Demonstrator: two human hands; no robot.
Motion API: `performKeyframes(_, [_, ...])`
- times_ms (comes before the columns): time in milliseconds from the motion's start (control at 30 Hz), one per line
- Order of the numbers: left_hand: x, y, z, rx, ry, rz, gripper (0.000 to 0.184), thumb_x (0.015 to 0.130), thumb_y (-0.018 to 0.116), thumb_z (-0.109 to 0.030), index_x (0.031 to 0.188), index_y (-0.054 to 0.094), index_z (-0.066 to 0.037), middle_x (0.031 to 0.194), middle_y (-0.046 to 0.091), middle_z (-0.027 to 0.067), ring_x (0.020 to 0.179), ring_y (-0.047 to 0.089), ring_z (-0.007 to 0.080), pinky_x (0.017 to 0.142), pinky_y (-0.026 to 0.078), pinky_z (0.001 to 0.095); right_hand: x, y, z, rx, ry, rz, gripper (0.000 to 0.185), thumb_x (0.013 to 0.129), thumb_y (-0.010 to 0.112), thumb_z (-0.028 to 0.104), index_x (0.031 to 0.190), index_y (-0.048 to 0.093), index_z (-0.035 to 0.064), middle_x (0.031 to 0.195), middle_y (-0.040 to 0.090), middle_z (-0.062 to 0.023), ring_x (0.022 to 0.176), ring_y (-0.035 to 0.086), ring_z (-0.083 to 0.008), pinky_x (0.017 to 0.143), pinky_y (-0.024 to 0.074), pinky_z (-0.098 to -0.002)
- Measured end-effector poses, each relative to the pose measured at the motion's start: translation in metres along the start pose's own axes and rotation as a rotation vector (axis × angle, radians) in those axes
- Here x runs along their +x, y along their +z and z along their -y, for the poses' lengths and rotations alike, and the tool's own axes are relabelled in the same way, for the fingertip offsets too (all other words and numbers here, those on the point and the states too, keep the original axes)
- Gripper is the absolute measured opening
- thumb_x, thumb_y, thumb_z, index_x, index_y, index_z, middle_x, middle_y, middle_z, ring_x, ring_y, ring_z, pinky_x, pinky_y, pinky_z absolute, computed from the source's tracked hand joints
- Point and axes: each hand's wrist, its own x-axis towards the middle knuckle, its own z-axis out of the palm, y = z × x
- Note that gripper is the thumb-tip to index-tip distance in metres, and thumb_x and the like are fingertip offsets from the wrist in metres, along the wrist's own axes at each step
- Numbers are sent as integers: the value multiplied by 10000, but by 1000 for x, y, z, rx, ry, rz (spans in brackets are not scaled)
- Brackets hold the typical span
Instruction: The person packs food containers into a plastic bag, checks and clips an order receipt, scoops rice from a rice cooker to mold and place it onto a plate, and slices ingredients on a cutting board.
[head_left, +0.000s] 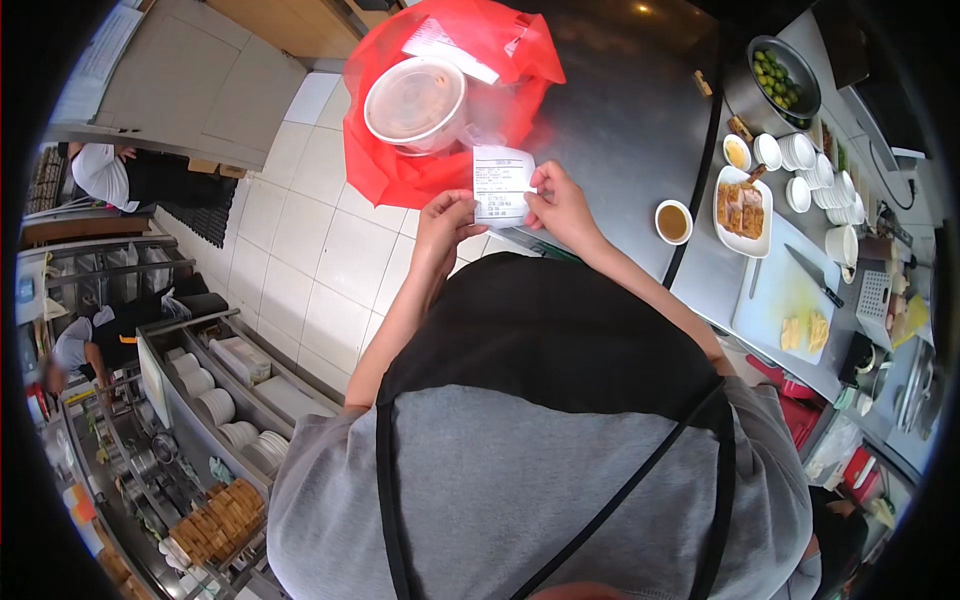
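A white printed receipt (503,187) is stretched between my two hands, just in front of a red plastic bag. My left hand (445,226) pinches its left edge, and my right hand (560,207) pinches the right edge. The red bag (383,178) lies spread open on the metal counter's left part. Inside it sits a round white container (415,103) with a clear lid. Another white paper slip (450,50) lies in the bag behind the container.
The metal counter (622,110) holds a sauce bowl (674,222) and a dish of sliced food (742,215). Further right are a knife (815,272) on a cutting board (765,300), stacked small bowls (797,152) and a pot of green fruit (740,95). Two people stand at far left.
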Motion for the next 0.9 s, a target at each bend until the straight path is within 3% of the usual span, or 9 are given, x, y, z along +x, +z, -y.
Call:
performKeyframes(167, [1,3,4,-32,-7,-3,93,794,520,-71,865,531,-12,792,577,67,700,590,151,657,515,278,-1,-1,-6,-100,-92,5,145,795,489,-9,856,361,25,709,519,-82,537,543,-116,433,434,-235])
performKeyframes(367, [5,-1,11,-87,-14,0,59,788,510,-38,833,526,-4,801,574,76,710,590,163,691,517,300,-5,-1,4,-66,9,42,140,796,488,-9,855,365,23,710,519,-80,538,543,-112,434,435,-232])
performKeyframes(633, [2,3,6,-149,-18,-40,142,794,416,-75,814,523,16,811,581,104,752,590,185,710,504,306,-2,1,0,-93,-7,37,138,793,487,-17,857,371,23,708,519,-81,530,546,-113,434,439,-232])
performKeyframes(900, [5,-4,13,-67,13,-46,93,778,478,-55,816,524,15,782,583,101,721,598,189,696,514,302,0,5,0,-108,6,43,142,790,487,-20,862,372,23,719,519,-84,534,553,-117,434,444,-230])
